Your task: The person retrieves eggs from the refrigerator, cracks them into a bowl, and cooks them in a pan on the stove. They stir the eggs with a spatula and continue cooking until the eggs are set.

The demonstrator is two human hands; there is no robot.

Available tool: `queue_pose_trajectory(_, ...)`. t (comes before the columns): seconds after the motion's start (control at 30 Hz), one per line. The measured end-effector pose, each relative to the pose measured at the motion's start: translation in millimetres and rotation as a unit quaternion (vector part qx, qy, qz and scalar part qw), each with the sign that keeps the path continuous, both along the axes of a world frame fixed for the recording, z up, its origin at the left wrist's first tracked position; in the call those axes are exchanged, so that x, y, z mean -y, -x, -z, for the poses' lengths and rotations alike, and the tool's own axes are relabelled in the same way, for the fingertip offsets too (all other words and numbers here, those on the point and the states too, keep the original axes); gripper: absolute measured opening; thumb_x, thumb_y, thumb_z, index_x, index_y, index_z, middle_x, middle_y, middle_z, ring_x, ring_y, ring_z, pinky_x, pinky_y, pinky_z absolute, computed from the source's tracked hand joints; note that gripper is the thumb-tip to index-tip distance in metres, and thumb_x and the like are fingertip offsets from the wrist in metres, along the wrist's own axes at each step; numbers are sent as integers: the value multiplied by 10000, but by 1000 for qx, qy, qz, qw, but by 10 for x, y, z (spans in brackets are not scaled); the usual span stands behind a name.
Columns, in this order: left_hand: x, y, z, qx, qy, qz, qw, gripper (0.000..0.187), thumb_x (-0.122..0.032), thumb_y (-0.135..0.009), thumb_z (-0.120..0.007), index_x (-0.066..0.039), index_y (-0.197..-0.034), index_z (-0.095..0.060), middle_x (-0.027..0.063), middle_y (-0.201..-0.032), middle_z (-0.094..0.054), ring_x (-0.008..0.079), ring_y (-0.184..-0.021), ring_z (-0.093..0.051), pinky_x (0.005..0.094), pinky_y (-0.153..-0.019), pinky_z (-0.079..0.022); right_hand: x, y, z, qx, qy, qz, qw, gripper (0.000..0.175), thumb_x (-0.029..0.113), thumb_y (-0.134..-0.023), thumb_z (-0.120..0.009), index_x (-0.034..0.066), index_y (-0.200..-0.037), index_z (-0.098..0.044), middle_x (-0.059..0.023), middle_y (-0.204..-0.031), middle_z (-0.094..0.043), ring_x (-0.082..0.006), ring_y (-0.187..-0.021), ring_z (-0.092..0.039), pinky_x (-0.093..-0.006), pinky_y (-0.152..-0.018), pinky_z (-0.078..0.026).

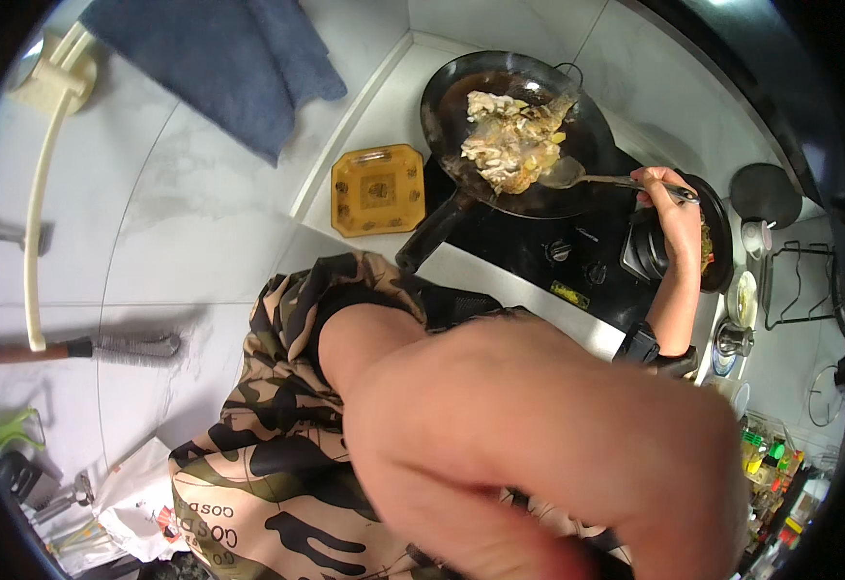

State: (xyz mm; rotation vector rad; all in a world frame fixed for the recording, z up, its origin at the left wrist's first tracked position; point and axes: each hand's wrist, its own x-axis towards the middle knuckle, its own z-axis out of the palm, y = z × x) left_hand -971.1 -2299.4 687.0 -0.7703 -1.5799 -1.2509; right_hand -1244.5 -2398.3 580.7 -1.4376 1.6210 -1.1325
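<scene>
My right hand point(665, 196) grips the handle of a long metal cooking spoon point(564, 174). The spoon's bowl rests at the edge of browned, broken-up food that looks like fish point(513, 141), with yellow pieces among it. This food lies in a dark wok point(459, 94) whose black handle point(437, 228) points toward me. Large and blurred, my left hand point(538, 428) is raised close to the camera, with its fingers bent toward the bottom of the view. Whether it holds anything cannot be told.
Beneath the wok is a black stove point(524, 235) with knobs. A square amber plate point(377, 190) sits left of it, and a dark pan point(716, 254) of food lies right. Bottles point(763, 457) crowd the right. A blue towel point(227, 65) hangs on the left wall.
</scene>
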Motion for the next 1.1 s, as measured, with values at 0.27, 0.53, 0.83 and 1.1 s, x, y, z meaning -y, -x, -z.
queue_pose_trajectory(0.27, -22, -62, -6, -14, -3, 40, 999, 284, -72, -923, -571, 31, -1184, -528, 145, -1123, -590, 225, -1013, -580, 327, -858, -498, 154, -78, -1, -6, 10, 16, 1000, 232, 230, -874, -600, 16, -878, -690, -29, -837, -681, -96, -691, -577, -237, -669, -462)
queue_pose_trajectory(0.53, 86, -244, -4, 4, -21, -23, 1000, 312, -57, -933, -557, 25, -1230, -505, 125, -1149, -589, 193, -1039, -569, 300, -883, -476, 125, 94, -115, -78, -14, 15, 997, 219, 187, -849, -585, 19, -920, -706, -50, -881, -699, -125, -768, -628, -260, -724, -499)
queue_pose_trajectory(0.83, 345, -673, 128, 174, -249, -353, 885, 347, -39, -945, -540, 18, -1282, -479, 103, -1178, -589, 157, -1069, -557, 269, -911, -453, 426, -14, 215, -35, 47, -22, 998, 240, 222, -892, -618, -3, -942, -686, -22, -891, -699, -100, -790, -608, -255, -742, -494)
queue_pose_trajectory(1.1, 669, -1042, 1293, 447, -353, -422, 705, 453, -304, -933, -600, -19, -1275, -515, 127, -1194, -580, 199, -1071, -561, 306, -924, -438, 459, 55, -531, -156, 8, -23, 987, 315, 296, -861, -563, 11, -799, -683, -14, -759, -663, -96, -625, -513, -242, -620, -423)
